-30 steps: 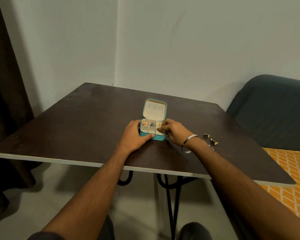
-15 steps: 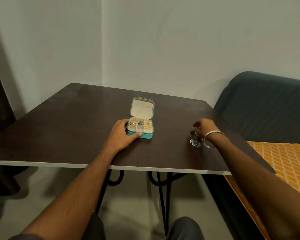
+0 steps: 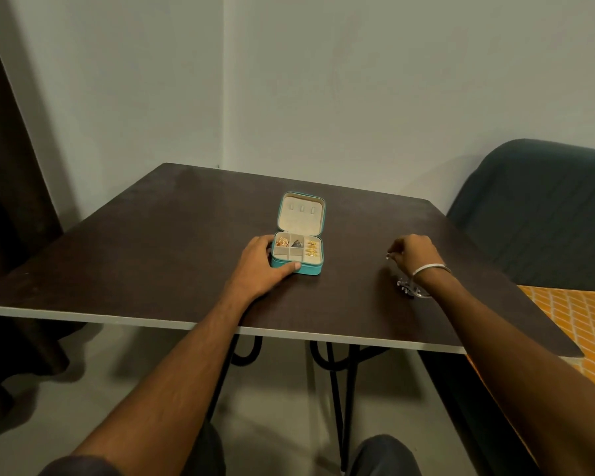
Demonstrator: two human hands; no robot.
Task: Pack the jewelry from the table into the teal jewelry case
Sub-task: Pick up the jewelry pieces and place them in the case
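Note:
The teal jewelry case (image 3: 310, 269) lies open in the middle of the dark table (image 3: 152, 255), lid up. Gold pieces fill its left and right compartments and a dark piece sits in the middle one. My left hand (image 3: 260, 266) grips the case at its left front corner. My right hand (image 3: 413, 253) hovers to the right of the case, fingers pinched on a small shiny piece of jewelry (image 3: 388, 256). A sparkling silver piece (image 3: 406, 286) rests on the table just under my right wrist, partly hidden by it.
A dark teal sofa (image 3: 536, 214) stands right of the table, with an orange patterned cloth (image 3: 571, 314) in front of it. A dark curtain (image 3: 7, 166) hangs at the left. Grey walls meet behind the table. The table's white front edge (image 3: 186, 325) is near me.
My right hand left the case, went right to the loose jewelry, and now lifts with a small piece pinched. My left hand stayed on the case. The view shifted.

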